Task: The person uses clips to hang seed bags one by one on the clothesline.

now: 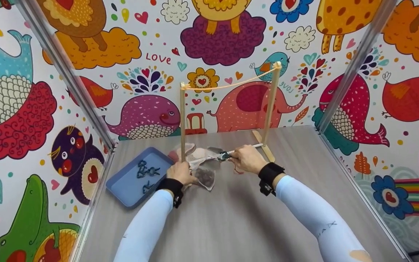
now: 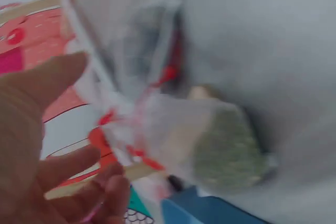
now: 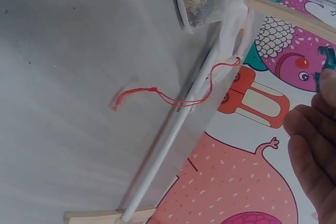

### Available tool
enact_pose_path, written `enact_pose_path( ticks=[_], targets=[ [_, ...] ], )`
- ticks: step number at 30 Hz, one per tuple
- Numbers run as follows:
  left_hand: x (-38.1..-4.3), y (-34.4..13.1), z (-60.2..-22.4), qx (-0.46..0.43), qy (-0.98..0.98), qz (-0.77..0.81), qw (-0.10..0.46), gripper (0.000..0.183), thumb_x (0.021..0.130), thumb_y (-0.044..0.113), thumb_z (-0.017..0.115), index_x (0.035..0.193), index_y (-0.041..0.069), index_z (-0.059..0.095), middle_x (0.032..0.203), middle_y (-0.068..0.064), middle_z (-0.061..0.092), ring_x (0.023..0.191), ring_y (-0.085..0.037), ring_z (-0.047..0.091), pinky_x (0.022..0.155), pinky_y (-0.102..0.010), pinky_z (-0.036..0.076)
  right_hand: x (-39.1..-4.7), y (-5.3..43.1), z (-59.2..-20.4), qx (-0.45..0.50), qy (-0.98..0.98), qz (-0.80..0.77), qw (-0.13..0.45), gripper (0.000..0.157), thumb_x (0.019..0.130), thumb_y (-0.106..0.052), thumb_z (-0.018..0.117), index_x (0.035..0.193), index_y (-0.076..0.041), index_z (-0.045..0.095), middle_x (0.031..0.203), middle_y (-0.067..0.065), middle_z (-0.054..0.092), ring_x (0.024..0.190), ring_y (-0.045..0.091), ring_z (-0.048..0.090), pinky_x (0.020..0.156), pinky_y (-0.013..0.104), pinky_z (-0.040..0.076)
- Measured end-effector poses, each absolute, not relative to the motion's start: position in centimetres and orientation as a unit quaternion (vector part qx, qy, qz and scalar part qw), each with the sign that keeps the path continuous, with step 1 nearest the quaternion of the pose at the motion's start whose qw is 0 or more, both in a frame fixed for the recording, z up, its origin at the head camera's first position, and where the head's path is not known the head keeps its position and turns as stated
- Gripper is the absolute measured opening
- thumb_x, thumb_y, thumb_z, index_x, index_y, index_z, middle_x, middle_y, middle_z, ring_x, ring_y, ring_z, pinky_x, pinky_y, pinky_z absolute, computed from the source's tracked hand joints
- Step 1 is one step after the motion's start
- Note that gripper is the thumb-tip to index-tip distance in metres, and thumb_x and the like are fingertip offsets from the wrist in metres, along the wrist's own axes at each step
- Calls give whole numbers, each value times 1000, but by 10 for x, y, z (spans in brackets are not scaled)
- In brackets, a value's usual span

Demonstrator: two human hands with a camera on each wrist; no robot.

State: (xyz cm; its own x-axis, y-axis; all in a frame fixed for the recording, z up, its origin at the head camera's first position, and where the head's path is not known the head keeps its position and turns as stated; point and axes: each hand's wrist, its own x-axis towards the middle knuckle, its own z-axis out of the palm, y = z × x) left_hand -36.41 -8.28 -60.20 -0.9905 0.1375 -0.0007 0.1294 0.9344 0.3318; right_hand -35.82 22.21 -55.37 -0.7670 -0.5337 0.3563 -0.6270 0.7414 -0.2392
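Note:
My right hand [image 1: 247, 158] pinches a small dark green clip [image 1: 224, 156] in the head view; in the right wrist view the clip [image 3: 326, 64] shows at the fingertips. My left hand [image 1: 180, 173] is beside the left wooden post [image 1: 183, 123], next to mesh drawstring pouches [image 1: 206, 177]. Blurred in the left wrist view, its thumb and fingers are apart with nothing between them. One pouch [image 2: 228, 150] there has greenish filling and red cord; another pouch [image 2: 149, 40] looks dark. A red tasselled cord [image 3: 178, 100] hangs by the white rod [image 3: 163, 153].
A blue tray [image 1: 122, 178] at the left contains several dark green clips [image 1: 147, 170]. An orange string [image 1: 231, 85] sags between the tops of the left post and the right wooden post [image 1: 270, 105], which stands on a flat wooden foot [image 1: 256, 136]. Patterned panels surround the grey table [image 1: 224, 225].

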Motion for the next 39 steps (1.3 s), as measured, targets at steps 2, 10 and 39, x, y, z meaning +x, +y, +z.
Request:
enact_pose_path(
  ticks=[2,10,39],
  targets=[
    [-359,-83,-614,72,987,140,-4,52,75,45,104,98,7,76,100,-17,80,91,-39,80,80,-56,66,-359,223,-556,317,-922,176,133,11,99,-12,85,90,-6,84,73,5,72,63,10,48,59,23,36],
    [-353,-84,-640,68,989,90,-95,14,89,14,86,95,2,80,92,-23,82,84,-43,82,71,-58,67,-358,218,-559,329,-920,168,131,28,95,-9,85,70,-11,73,59,-6,53,58,5,39,55,21,28],
    [-382,-68,-408,204,922,311,-112,17,107,23,75,109,8,84,112,-15,84,101,-34,77,91,-49,62,-382,215,-474,301,-925,142,184,15,100,-11,80,88,-3,84,76,13,76,65,28,65,61,46,57]
  ],
)
